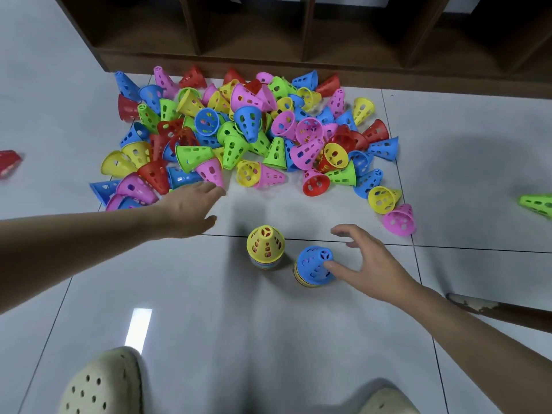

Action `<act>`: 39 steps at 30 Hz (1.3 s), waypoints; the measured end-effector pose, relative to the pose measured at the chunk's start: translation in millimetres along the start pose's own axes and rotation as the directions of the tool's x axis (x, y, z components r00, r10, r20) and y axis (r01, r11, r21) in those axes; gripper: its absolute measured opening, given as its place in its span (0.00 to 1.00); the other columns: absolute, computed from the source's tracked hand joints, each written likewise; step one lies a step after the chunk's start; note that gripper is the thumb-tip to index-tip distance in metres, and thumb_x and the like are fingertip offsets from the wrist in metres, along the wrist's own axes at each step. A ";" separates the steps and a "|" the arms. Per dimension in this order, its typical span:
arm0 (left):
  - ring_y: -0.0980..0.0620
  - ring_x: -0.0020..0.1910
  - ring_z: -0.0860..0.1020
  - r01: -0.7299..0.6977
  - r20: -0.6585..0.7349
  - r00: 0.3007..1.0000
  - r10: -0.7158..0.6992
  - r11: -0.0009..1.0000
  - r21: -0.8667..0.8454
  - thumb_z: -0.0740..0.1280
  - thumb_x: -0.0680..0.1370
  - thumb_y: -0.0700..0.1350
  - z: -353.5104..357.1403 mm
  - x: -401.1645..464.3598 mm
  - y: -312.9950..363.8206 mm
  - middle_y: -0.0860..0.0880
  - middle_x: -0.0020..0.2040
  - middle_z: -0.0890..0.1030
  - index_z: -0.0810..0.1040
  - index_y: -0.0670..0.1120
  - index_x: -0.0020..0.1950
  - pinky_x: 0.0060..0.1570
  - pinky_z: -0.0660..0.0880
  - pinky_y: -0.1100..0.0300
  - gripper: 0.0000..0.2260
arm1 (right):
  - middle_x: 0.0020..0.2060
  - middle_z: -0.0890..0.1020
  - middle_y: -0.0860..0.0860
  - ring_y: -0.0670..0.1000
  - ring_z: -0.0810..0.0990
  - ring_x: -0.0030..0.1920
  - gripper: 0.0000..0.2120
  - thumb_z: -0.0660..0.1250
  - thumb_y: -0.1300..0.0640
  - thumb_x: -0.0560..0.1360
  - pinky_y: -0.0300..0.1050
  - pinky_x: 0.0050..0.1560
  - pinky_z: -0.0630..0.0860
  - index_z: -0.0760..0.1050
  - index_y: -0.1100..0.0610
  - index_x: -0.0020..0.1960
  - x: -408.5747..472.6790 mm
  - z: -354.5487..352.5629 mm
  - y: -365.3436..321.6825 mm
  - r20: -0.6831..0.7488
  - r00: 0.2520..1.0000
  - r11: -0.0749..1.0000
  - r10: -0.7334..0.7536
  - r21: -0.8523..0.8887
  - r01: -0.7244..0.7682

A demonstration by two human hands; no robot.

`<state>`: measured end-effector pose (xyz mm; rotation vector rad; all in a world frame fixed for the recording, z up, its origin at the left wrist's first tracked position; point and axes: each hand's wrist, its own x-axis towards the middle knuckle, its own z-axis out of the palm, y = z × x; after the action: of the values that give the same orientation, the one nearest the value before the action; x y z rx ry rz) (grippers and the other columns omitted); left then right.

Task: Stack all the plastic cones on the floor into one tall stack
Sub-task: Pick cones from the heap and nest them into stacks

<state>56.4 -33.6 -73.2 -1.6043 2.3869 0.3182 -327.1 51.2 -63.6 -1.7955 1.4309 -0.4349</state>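
Gathering step. Left hand (191, 209) spread, empty, reaching for pink cone (210, 172). Right hand (369, 265) spread, thumb touching blue stack (315, 265). Next: grip cone, cap a stack.

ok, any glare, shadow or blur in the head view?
Head view: a bright glare strip on the floor tile; soft shadows fall between the two short stacks and the cone pile; the red cone at the left edge is smeared; wide-angle bending tilts the shelf.
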 end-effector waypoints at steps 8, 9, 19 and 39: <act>0.41 0.69 0.71 0.316 0.001 0.948 -0.318 0.945 0.080 0.65 0.79 0.60 52.2 14.2 -46.6 0.44 0.71 0.72 0.65 0.46 0.74 0.67 0.69 0.47 0.29 | 0.60 0.79 0.45 0.48 0.77 0.64 0.23 0.64 0.41 0.74 0.38 0.61 0.73 0.75 0.54 0.63 22.8 -12.5 6.7 -0.020 0.993 0.984 -0.113 0.135 0.114; 0.41 0.66 0.73 0.335 -0.013 0.942 -0.335 0.940 0.063 0.63 0.79 0.62 58.7 12.5 -48.9 0.44 0.69 0.74 0.67 0.45 0.72 0.64 0.71 0.46 0.28 | 0.59 0.80 0.45 0.47 0.78 0.62 0.22 0.63 0.41 0.74 0.37 0.60 0.74 0.76 0.55 0.62 25.2 -14.8 6.1 -0.046 0.995 0.981 -0.090 0.165 0.097; 0.42 0.53 0.74 0.323 -0.089 0.927 -0.365 0.894 -0.310 0.70 0.74 0.60 60.2 -4.9 -18.9 0.44 0.51 0.82 0.78 0.45 0.61 0.50 0.75 0.50 0.23 | 0.47 0.81 0.45 0.48 0.79 0.48 0.08 0.66 0.52 0.80 0.46 0.59 0.75 0.78 0.55 0.55 57.7 -32.5 44.2 -0.388 0.859 0.940 0.334 0.208 -0.271; 0.48 0.59 0.78 -0.335 -0.402 0.916 -0.016 0.522 -0.785 0.74 0.75 0.48 2.0 -45.5 109.0 0.56 0.59 0.74 0.73 0.48 0.63 0.59 0.76 0.56 0.20 | 0.51 0.77 0.55 0.57 0.77 0.54 0.11 0.71 0.59 0.74 0.47 0.59 0.72 0.76 0.59 0.55 56.7 -53.4 94.9 -0.490 0.782 0.900 0.386 0.016 -0.435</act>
<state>-28.0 47.3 -55.7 -1.8876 2.8779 1.5869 -409.1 -26.4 -111.8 -1.4302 2.1734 -0.6157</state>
